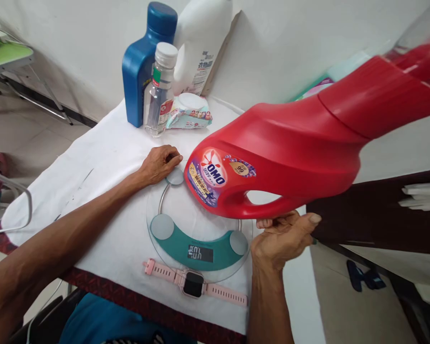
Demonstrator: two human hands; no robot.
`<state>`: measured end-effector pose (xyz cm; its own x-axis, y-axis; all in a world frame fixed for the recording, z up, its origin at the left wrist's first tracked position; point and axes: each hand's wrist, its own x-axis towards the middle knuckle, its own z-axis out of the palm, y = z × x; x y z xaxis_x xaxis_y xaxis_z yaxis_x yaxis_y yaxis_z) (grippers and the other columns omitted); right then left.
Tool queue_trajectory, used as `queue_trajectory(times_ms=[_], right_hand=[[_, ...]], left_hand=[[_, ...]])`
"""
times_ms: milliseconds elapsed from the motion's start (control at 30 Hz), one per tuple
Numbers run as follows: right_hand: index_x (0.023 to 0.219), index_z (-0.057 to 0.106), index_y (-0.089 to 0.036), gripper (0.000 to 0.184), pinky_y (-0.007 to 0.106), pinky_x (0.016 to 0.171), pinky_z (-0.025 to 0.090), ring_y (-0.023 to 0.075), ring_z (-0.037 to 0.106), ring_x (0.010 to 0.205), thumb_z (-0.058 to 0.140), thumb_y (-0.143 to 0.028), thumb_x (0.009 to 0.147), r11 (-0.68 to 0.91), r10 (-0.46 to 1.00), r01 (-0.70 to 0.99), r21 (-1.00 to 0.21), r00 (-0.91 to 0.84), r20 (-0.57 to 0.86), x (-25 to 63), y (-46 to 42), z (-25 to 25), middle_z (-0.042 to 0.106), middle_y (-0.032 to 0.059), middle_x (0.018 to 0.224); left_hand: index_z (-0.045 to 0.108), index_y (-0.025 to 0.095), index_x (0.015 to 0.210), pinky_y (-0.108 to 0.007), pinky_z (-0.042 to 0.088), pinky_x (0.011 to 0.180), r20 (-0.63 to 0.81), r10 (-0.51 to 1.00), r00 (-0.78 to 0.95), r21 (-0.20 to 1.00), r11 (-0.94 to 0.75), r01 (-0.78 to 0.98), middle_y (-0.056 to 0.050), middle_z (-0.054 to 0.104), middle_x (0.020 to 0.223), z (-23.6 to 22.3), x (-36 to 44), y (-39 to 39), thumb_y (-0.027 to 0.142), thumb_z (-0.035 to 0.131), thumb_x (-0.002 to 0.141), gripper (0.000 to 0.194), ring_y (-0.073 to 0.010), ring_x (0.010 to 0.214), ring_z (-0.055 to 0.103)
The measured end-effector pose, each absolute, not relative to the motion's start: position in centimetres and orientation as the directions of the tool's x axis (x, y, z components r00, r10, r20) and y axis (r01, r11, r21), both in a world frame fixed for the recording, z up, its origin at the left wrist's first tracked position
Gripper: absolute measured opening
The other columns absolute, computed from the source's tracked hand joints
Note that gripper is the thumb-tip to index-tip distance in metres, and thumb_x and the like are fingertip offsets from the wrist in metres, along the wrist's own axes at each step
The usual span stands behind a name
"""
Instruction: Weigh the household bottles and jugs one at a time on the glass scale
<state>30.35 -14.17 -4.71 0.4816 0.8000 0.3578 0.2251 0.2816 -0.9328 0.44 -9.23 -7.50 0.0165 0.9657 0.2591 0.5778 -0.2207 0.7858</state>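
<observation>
A big red OMO laundry detergent bottle [290,148] slants across the view, its base over a round glass bathroom scale [241,267]. I cannot tell whether it stands on the glass. The scale's display is lit. My left hand [161,164] rests with curled fingers beside the bottle's base, at the scale's far left foot, and shows nothing in it. My right hand [284,239] is palm up by the bottle's handle side, thumb stretched away and fingers loosely bent. The bottle partly hides those fingers, so whether they touch it is unclear.
A pink-strapped smartwatch [192,284] lies before the scale on the white tablecloth [103,191]. Toward the wall are a blue bottle [138,76], a clear bottle [161,91], a white bottle [195,52] and a wipes pack [189,114]. Dark slippers [365,277] lie on the floor.
</observation>
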Motion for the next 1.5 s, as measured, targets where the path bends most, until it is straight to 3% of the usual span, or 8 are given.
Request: queue_trajectory(times_ms=[200,1033,1500], right_hand=[[0.054,0.051,-0.022,0.069,0.028,0.046,0.033,0.0110,0.043,0.044,0.045,-0.067,0.106,0.267,0.816,0.226,-0.937,0.464,0.345,30.03,-14.61,-4.49,0.044,-0.0026,0.046],[0.052,0.049,-0.024,0.070,0.029,0.045,0.034,0.0108,0.042,0.042,0.049,-0.071,0.104,0.243,0.850,0.230,-0.942,0.417,0.321,30.30,-14.70,-5.15,0.042,-0.0041,0.045],[0.051,0.047,-0.023,0.064,0.029,0.050,0.031,0.0102,0.039,0.045,0.059,-0.058,0.104,0.261,0.872,0.207,-0.943,0.369,0.322,29.78,-14.92,-5.02,0.041,-0.0047,0.046]], left_hand=[[0.072,0.017,0.084,-0.031,0.045,0.070,0.252,0.968,0.009,0.791,-0.211,0.574,-0.003,0.069,0.077,-7.37,0.41,-9.29,0.032,0.058,0.097,0.024,-0.0158,0.071,0.057],[0.074,0.016,0.086,-0.031,0.045,0.070,0.239,0.971,0.008,0.790,-0.199,0.579,-0.004,0.069,0.078,-7.25,0.40,-9.26,0.031,0.059,0.097,0.024,-0.0156,0.072,0.056],[0.072,0.017,0.083,-0.031,0.045,0.070,0.243,0.970,0.012,0.783,-0.204,0.588,-0.003,0.069,0.075,-7.31,0.39,-9.16,0.033,0.058,0.096,0.024,-0.0162,0.072,0.057]])
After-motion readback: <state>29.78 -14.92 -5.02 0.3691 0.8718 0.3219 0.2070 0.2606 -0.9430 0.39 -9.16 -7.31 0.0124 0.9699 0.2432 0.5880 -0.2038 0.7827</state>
